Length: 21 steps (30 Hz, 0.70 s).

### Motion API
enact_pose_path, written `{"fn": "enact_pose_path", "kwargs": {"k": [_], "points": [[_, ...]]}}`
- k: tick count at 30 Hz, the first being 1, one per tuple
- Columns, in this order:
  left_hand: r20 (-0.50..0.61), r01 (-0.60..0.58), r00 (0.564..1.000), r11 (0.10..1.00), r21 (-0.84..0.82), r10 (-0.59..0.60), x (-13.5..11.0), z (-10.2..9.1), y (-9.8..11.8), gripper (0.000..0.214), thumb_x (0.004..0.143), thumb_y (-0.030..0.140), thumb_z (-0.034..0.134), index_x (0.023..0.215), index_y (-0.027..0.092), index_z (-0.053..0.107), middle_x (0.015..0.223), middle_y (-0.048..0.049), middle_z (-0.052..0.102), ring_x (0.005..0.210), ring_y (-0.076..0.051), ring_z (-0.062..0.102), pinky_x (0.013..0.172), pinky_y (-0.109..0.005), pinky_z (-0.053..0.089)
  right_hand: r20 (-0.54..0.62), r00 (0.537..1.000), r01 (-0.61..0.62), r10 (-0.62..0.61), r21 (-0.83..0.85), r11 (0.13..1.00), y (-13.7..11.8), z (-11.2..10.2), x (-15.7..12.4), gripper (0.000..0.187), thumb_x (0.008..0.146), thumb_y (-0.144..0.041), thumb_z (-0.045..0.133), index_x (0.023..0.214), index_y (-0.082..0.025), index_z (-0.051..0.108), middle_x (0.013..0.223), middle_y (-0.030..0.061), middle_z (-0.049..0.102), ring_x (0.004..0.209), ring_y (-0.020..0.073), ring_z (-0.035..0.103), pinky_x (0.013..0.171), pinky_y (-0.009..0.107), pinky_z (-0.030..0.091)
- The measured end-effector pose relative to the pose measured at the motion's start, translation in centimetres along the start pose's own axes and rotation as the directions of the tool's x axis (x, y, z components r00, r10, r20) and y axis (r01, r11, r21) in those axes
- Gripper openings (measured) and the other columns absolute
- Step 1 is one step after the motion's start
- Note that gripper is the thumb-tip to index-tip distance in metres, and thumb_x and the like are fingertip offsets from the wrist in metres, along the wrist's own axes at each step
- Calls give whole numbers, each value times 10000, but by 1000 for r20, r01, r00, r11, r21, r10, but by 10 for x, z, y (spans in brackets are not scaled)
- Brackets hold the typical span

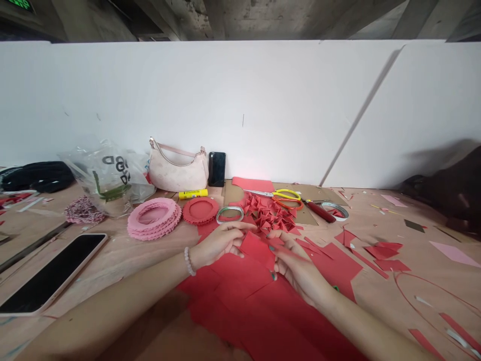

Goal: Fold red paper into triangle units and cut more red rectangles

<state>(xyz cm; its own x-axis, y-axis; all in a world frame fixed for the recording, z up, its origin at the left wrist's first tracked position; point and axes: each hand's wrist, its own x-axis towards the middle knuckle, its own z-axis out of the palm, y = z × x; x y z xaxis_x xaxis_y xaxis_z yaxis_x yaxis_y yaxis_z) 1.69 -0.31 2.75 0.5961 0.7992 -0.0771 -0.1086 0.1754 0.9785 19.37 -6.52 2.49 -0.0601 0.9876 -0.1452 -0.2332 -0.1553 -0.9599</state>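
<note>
A small piece of red paper is held up between my two hands. My left hand, with a beaded bracelet at the wrist, has its curled fingers closed at the paper's left and upper edge. On the right side, the thumb and fingers of my right hand pinch the same piece. Beneath both hands lie large overlapping red sheets. Just beyond my fingertips sits a pile of folded red paper pieces. Yellow and orange-handled scissors rest behind that pile.
Stacked pink paper rings, red rings, tape rolls and a yellow glue stick stand left of centre. A red-handled tool lies right. Further left are a phone, plastic bag and handbag; red scraps lie right.
</note>
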Motion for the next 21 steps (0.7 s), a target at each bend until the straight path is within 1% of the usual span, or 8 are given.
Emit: {"fn": "enact_pose_path", "kwargs": {"k": [2,4,8,11,13,16,18,21], "points": [[68,-41,997,997,57,37,1,-4,-1,391,704,195,554,1093,206,586,967,-51,586,636,-80,513,572,-203,451,-40,997,-57,61,88,994,3,0,1,224,619,-304,681,679,-184,503,492,-64,482,411,81,463,444,232,449],[118,-93,990,989,116,80,1,-8,-2,444,693,140,549,1127,227,570,1054,-52,582,712,-100,537,591,-195,443,-47,992,-107,115,153,982,5,0,1,277,577,-284,719,600,-182,463,514,-48,507,431,85,485,435,226,442],[201,-199,967,958,207,158,3,-12,-2,430,706,153,576,1133,205,568,1063,-58,601,832,-155,570,708,-262,459,2,981,-190,192,162,968,5,0,2,262,559,-252,732,625,-174,490,581,-27,562,468,86,520,419,198,414],[293,-294,930,928,229,222,4,-13,0,312,713,191,612,1024,164,628,1054,-70,609,946,-195,558,834,-302,429,23,978,-207,206,139,968,2,-1,1,241,557,-199,733,665,-172,519,616,-22,585,495,80,535,436,180,417],[322,-333,913,911,242,248,4,-13,2,227,734,225,602,942,147,656,1017,-74,625,965,-204,555,854,-299,418,72,974,-221,213,132,966,1,-1,0,226,577,-171,724,718,-167,548,705,12,629,558,89,568,462,173,428],[261,-325,934,883,339,244,3,-16,4,181,745,268,592,838,136,673,874,-67,659,847,-188,586,767,-272,445,156,951,-282,267,85,956,-2,-1,-2,199,618,-157,700,765,-158,566,846,60,654,670,116,618,506,173,448],[194,-302,951,865,401,242,4,-20,6,171,737,279,596,745,125,670,759,-55,657,745,-170,586,704,-258,448,199,935,-310,295,46,950,-4,-2,-2,201,630,-162,688,780,-157,554,880,63,647,709,129,633,532,180,458],[63,-304,950,861,408,306,8,-28,8,195,748,296,579,701,120,647,709,-35,634,692,-146,567,666,-242,436,226,940,-244,255,-77,967,-2,-3,1,296,654,-186,655,916,-197,519,877,29,627,727,130,621,527,189,461]]}}
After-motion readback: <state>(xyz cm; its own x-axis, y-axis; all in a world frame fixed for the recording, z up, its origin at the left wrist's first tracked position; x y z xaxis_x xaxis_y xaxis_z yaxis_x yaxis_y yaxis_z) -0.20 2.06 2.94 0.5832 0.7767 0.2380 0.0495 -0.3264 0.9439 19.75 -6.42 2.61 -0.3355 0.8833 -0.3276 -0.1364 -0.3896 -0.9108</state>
